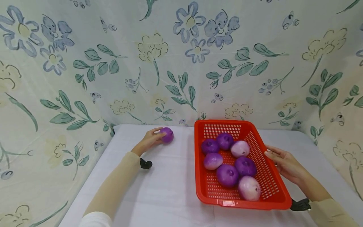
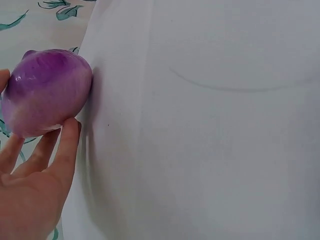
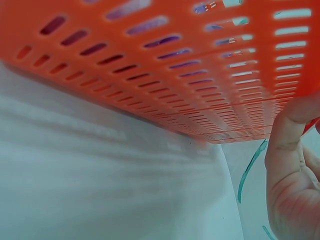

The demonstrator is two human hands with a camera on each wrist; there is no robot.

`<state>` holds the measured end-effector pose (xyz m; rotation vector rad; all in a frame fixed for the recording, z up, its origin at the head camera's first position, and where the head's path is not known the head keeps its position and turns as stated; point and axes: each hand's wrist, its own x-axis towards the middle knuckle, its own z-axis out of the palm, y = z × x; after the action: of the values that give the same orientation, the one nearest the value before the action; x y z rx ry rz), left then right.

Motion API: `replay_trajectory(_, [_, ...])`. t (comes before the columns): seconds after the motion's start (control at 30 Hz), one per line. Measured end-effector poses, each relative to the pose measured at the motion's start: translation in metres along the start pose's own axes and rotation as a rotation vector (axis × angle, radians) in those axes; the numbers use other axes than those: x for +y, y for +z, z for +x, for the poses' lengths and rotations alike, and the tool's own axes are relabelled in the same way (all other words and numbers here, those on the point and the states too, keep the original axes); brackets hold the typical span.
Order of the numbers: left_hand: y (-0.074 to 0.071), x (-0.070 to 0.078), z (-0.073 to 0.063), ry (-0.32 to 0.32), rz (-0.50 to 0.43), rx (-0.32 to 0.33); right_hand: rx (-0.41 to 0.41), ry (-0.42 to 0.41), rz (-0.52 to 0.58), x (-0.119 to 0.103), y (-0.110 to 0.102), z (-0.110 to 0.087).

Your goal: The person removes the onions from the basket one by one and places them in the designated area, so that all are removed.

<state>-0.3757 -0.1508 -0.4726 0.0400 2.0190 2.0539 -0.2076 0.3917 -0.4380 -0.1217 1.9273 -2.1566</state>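
Note:
At the far left of the white table, my left hand [image 1: 150,141] grips a purple onion [image 1: 167,135], thumb on one side and fingers on the other. The left wrist view shows this onion [image 2: 47,92] close up, its skin shading from deep purple to pale, with fingertips against its lower side. My right hand [image 1: 289,164] holds the right rim of a red plastic basket [image 1: 199,183]. Seen from the right wrist, the thumb [image 3: 290,135] bends at the rim of the slotted basket wall [image 3: 165,85]; the other fingers are mostly hidden. Several onions [image 1: 227,175] lie inside, some purple, some paler.
White cloth covers the table [image 1: 167,186]. A floral curtain [image 1: 170,63] hangs behind it and along both sides. The basket stands right of centre, its far end near the back edge.

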Motion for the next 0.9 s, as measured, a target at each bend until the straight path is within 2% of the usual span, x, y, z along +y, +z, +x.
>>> replay_trajectory(0.23, [-0.012, 0.001, -0.004, 0.018, 0.032, 0.021, 0.018, 0.009, -0.004, 0.0, 0.0, -0.001])
replay_trajectory(0.4, [-0.019, 0.004, -0.006, 0.026, 0.134, 0.04, 0.008, 0.005, 0.003, 0.0, 0.0, 0.0])
replay_trajectory(0.47, [-0.021, 0.006, -0.006, 0.032, 0.201, 0.05, 0.006, 0.001, 0.004, 0.0, 0.0, 0.0])
replay_trajectory(0.67, [-0.028, 0.02, -0.007, 0.061, 0.373, 0.065, 0.002, -0.009, 0.001, -0.001, 0.001, 0.0])
replay_trajectory(0.9, [-0.028, 0.042, -0.011, 0.114, 0.436, 0.036, -0.005, -0.003, 0.001, -0.002, 0.0, 0.001])
